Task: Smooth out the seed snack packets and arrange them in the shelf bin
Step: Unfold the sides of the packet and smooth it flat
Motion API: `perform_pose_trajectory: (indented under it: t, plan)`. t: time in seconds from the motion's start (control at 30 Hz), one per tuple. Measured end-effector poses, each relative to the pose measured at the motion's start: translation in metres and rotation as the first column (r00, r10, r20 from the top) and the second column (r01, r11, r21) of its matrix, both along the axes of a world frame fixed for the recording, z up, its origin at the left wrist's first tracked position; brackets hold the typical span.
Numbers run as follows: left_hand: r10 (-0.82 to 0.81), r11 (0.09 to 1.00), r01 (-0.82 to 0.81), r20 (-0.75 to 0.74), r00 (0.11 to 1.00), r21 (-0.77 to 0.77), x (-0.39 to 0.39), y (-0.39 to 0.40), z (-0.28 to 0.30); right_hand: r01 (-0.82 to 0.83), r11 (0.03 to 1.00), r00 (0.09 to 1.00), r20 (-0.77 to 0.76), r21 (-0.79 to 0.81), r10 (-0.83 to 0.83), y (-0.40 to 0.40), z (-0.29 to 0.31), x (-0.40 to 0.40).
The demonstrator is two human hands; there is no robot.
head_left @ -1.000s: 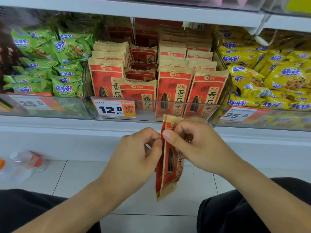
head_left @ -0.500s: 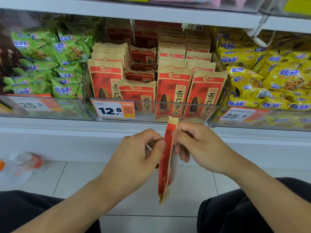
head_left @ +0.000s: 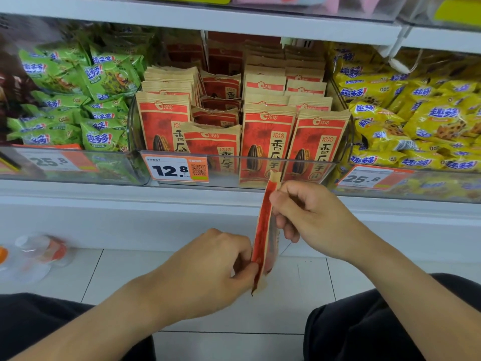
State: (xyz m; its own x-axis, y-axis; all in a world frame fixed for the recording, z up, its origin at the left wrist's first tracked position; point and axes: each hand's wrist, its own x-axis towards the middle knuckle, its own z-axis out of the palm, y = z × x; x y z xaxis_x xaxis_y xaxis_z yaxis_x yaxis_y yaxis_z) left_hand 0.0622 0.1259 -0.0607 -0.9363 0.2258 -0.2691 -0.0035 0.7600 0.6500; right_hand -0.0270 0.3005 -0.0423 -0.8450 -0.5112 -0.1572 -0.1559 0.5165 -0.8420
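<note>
From the head camera we see the seed packet [head_left: 263, 230] edge-on, below the clear shelf bin [head_left: 234, 168]. Our right hand [head_left: 309, 214] pinches its top at 1 o'clock; our left hand [head_left: 208, 269] pinches its lower edge at 7 o'clock.

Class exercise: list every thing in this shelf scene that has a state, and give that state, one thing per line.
Held seed packet: edge-on, upright, outside the bin.
Left hand: pinches the packet's lower end.
Right hand: pinches its upper part.
Clear shelf bin: holds upright rows of red packets.
Short front packet: sits lower than its neighbours.
Bottle on floor: lying down, blurred.
</note>
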Motion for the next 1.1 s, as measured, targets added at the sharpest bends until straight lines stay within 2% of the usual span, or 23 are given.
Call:
perform_pose_trajectory:
  t: [0.07, 0.13, 0.2, 0.4, 0.7, 0.9, 1.0, 1.1]
  plan:
    - [0.017, 0.999, -0.018, 0.019, 1.0, 0.038, -0.001, 0.001, 0.001, -0.11, 0.981, 0.994, -0.009, 0.159, 0.113, 0.002, 0.005, 0.004]
    - [0.026, 0.996, -0.03, 0.052, 0.998, 0.085, -0.001, 0.001, 0.001, -0.236, 0.921, 0.972, 0.066, 0.311, 0.227, 0.004, 0.01, 0.011]
    - [0.023, 0.994, -0.031, 0.073, 0.997, 0.106, 0.0, 0.001, 0.001, -0.3, 0.883, 0.954, 0.144, 0.362, 0.264, 0.006, 0.01, 0.016]
    - [-0.004, 0.99, -0.007, 0.077, 0.997, 0.142, 0.0, 0.005, -0.005, -0.397, 0.858, 0.908, 0.278, 0.326, 0.314, 0.011, 0.005, 0.011]
    - [0.022, 0.991, -0.028, 0.048, 0.999, 0.13, -0.004, 0.004, -0.009, -0.34, 0.901, 0.922, 0.283, 0.268, 0.263, 0.012, 0.003, 0.008]
    - [0.053, 0.985, -0.058, 0.035, 0.998, 0.162, -0.002, 0.005, -0.011, -0.345, 0.883, 0.926, 0.269, 0.317, 0.265, 0.01, 0.0, 0.012]
    - [0.107, 0.977, -0.117, 0.065, 0.992, 0.179, -0.002, 0.009, -0.01, -0.341, 0.878, 0.928, 0.27, 0.336, 0.257, 0.007, -0.002, 0.014]
    - [0.245, 0.95, -0.266, 0.138, 0.96, 0.165, -0.003, 0.009, -0.01, -0.334, 0.885, 0.929, 0.27, 0.324, 0.252, 0.005, -0.004, 0.015]
